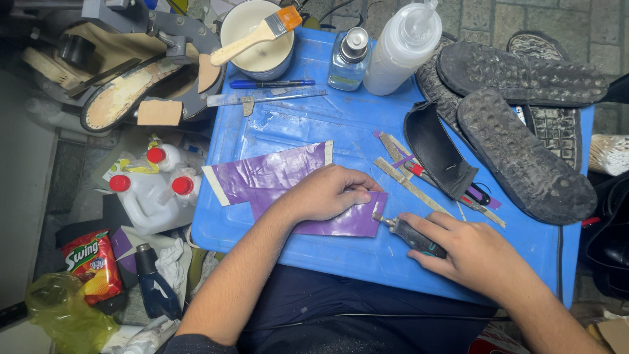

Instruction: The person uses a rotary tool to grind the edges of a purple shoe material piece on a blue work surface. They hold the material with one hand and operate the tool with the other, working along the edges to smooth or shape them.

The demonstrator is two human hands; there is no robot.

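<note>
A purple sheet [275, 174] with pale tape edges lies on a blue board [308, 124] across my lap. My left hand [327, 193] presses flat on the sheet's right part. My right hand [475, 252] grips a small dark cutting tool [409, 234], its metal tip touching the sheet's right edge next to my left fingertips.
Dark shoe soles [524, 164] and a black shoe piece [436, 151] lie at the right. A glue pot with a brush [259, 36], a small glass bottle [347, 59], a squeeze bottle [400, 49], a pen and ruler sit at the back. White jugs [151, 193] stand left.
</note>
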